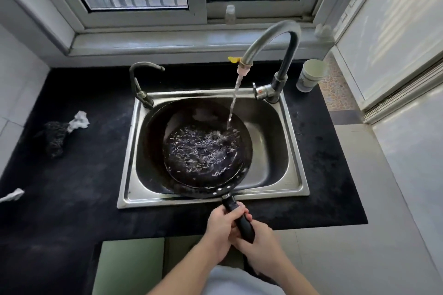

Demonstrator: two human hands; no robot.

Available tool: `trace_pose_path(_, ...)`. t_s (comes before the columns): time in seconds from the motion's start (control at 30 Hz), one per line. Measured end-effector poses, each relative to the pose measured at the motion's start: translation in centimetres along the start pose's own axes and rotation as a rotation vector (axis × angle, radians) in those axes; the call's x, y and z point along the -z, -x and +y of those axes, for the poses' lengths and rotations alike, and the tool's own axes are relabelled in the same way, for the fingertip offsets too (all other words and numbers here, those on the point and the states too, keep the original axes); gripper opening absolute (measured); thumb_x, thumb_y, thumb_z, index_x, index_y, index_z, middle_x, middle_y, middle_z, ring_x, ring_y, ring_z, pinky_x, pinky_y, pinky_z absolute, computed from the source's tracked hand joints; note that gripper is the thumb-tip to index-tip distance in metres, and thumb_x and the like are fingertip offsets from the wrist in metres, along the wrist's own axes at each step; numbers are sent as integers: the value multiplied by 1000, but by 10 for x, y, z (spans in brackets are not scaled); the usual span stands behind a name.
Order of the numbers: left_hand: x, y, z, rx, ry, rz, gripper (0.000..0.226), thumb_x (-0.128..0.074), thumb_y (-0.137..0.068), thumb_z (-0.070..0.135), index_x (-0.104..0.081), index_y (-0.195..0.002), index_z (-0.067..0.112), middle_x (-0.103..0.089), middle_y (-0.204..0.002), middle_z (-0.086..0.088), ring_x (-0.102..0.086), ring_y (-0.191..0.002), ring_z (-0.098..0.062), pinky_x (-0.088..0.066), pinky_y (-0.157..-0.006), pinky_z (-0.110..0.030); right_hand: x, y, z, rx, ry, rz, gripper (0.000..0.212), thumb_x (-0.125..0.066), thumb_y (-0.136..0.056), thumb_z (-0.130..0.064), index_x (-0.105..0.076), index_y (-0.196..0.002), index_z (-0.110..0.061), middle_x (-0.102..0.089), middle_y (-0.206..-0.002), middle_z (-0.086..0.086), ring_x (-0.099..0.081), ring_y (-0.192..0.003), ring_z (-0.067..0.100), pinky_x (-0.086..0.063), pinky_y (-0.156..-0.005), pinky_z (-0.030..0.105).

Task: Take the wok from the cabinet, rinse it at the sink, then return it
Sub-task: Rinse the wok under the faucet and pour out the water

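Note:
A black wok [153, 141] lies in the steel sink [291, 151], its bowl holding rippling water. The tall faucet [271, 38] runs a stream of water into the wok's right side. The wok's black handle [243, 221] sticks out over the sink's front rim. My left hand [221, 225] grips the handle from the left. My right hand [260, 239] grips the handle's lower end from the right, just behind the left hand.
A black countertop [72, 199] surrounds the sink. A dark scrubber with a white rag [61, 132] lies at left, and a white scrap [12, 195] at the far left edge. A second small faucet [141, 84] stands at the sink's back left. A white cup [310, 74] stands at back right.

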State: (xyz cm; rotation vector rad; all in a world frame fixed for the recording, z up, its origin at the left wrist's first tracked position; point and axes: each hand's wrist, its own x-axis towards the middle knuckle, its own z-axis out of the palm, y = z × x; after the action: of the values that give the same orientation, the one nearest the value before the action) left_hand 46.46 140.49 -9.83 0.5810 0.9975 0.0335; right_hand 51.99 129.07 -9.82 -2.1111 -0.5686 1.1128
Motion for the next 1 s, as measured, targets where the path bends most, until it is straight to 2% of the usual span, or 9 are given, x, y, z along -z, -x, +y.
trace_pose_path(0.13,17,1,2,68,205,-44,14,-58,-90,-2,-61,-103,4,-59,-76,-10,-62,-74,-26,-49,-81,-40,-11,0,-5,26,-138,-73,11,-71,-72,-19,-62,-70,-25,-58,-58,-15,-47,-56,-3,-41,-57,24)
trace_pose_path(0.2,22,3,2,50,199,-51,14,-57,-91,-2,-58,-103,5,-61,-79,-11,-63,-78,-26,-50,-81,-38,-12,0,-8,-4,-228,-131,18,-69,-77,-5,-62,-71,-20,-56,-54,-12,-46,-52,0,-39,-52,22)
trace_pose_path(0.27,25,5,3,19,178,-26,14,-57,-92,-2,-55,-103,6,-63,-87,-16,-66,-85,-26,-54,-79,-34,-14,1,-13,-55,-345,-190,15,-65,-83,2,-62,-75,-11,-53,-51,-7,-46,-42,8,-37,-41,23)
trace_pose_path(0.37,27,5,3,-21,157,17,16,-60,-92,-1,-54,-106,4,-60,-92,-18,-66,-84,-24,-58,-73,-30,-19,2,-20,-134,-495,-246,6,-60,-85,0,-58,-82,-4,-44,-50,2,-36,-34,14,-31,-32,20)
trace_pose_path(0.5,28,4,3,-52,147,38,16,-60,-91,-2,-54,-105,3,-58,-83,-16,-64,-75,-21,-58,-68,-28,-18,-2,-24,-148,-559,-286,15,-60,-88,3,-53,-77,-6,-41,-48,1,-32,-33,13,-29,-31,19)
trace_pose_path(0.6,30,6,3,-78,145,47,16,-59,-91,-5,-53,-103,2,-57,-81,-15,-63,-71,-20,-58,-65,-28,-16,-2,-24,-138,-550,-340,12,-62,-89,1,-54,-81,-5,-42,-50,1,-33,-34,12,-30,-32,21)
trace_pose_path(0.7,35,8,2,-107,118,58,16,-59,-90,-7,-53,-103,1,-57,-79,-14,-63,-71,-21,-58,-65,-29,-16,0,-24,-137,-555,-379,8,-65,-89,-3,-57,-87,-3,-43,-51,0,-32,-34,13,-30,-33,21)
trace_pose_path(1.0,44,15,0,-147,75,92,20,-68,-86,0,-59,-104,2,-62,-85,-13,-66,-80,-21,-56,-73,-33,-19,4,-30,-150,-590,-433,11,-66,-89,-6,-56,-85,-8,-42,-52,2,-31,-37,14,-31,-34,21)
